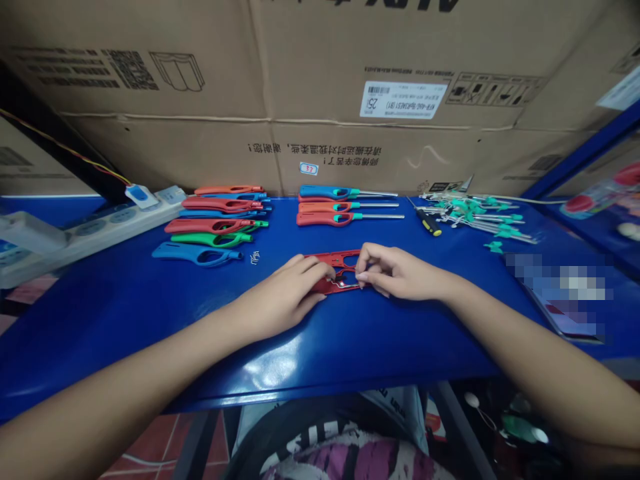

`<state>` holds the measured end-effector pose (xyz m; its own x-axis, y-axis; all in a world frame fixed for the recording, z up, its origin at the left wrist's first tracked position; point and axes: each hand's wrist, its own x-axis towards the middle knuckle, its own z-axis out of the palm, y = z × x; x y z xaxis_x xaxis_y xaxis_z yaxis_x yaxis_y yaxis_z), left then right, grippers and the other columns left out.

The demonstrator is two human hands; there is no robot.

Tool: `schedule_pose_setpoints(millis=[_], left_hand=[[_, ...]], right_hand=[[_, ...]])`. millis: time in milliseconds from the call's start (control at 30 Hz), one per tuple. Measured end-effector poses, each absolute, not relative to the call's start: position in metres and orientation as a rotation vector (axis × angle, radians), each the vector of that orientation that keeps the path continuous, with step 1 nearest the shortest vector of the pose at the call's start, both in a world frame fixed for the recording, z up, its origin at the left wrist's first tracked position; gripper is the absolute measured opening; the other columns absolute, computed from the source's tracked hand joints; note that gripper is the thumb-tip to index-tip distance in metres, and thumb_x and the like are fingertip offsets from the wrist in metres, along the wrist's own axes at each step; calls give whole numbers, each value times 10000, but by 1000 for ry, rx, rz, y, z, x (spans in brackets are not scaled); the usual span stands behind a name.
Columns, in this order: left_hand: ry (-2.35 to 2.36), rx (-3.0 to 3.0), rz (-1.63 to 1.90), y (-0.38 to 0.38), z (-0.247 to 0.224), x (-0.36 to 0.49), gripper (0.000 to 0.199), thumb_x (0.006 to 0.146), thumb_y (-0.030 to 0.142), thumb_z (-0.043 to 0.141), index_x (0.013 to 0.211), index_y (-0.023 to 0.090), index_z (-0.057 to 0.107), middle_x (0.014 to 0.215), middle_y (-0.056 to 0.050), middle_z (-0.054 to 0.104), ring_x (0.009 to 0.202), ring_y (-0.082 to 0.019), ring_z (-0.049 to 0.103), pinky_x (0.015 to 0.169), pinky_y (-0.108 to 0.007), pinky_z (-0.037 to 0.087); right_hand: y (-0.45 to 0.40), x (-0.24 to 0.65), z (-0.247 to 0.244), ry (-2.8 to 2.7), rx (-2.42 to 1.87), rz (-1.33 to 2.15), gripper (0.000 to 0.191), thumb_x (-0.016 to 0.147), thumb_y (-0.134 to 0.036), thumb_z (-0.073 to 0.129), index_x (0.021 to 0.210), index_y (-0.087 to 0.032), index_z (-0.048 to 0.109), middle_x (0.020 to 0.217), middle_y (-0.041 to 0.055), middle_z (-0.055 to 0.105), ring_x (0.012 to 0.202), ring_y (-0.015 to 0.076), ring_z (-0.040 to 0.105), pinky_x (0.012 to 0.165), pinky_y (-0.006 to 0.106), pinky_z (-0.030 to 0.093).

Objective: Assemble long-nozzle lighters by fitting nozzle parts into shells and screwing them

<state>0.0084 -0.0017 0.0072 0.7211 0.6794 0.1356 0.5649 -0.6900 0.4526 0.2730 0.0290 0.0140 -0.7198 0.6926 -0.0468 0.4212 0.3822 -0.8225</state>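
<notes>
Two red lighter casing halves lie side by side on the blue table, inner sides up. My left hand [295,290] is closed on the left end of the nearer casing half [324,287], its thumb and fingertips at the edge. A thin metal wire or strip [345,285] shows inside this half. My right hand [395,270] is pinched over the right ends of both halves; its fingers hide whatever they hold. The farther casing half [337,259] lies just beyond my fingertips. A small pile of metal bits [255,257] is left of my left hand.
Blue lighter casings [197,254] and others in red, green and orange are stacked at left, beside a power strip [100,230]. Behind my hands lie assembled lighters [327,219]. A screwdriver [427,221], green-tipped metal rods [475,212] and a blurred flat object [565,293] are at right.
</notes>
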Motion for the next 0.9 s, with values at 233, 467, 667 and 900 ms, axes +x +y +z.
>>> schedule_pose_setpoints(millis=[233,467,667,900], left_hand=[[948,2545,411,-1,11,8,144,979,191,562,1112,200,616,1080,-56,652,1053,-232,566,921,-378,482],[911,2614,464,0,8,6,196,982,206,568,1145,207,677,1108,-65,681,1065,-227,593,937,-370,495],[919,2628,454,0,8,6,215,999,217,535,1155,208,683,1100,-76,675,1052,-229,599,928,-383,508],[925,2688,386,-3,9,8,304,1031,241,458,1290,255,616,1149,-88,613,1057,-239,546,926,-392,494]], right_hand=[[37,274,3,-2284,-987,1253,214,915,-375,642,952,-181,561,706,-40,547,590,76,456,538,200,384],[37,271,2,-2195,-998,1313,222,877,-372,664,878,-155,618,734,-13,588,627,83,491,573,216,405],[41,274,0,-2109,-969,1439,254,840,-383,699,871,-145,614,768,5,609,649,89,520,611,232,444],[39,277,6,-2355,-904,1200,111,860,-223,650,924,-138,686,821,7,588,607,64,487,540,194,416]])
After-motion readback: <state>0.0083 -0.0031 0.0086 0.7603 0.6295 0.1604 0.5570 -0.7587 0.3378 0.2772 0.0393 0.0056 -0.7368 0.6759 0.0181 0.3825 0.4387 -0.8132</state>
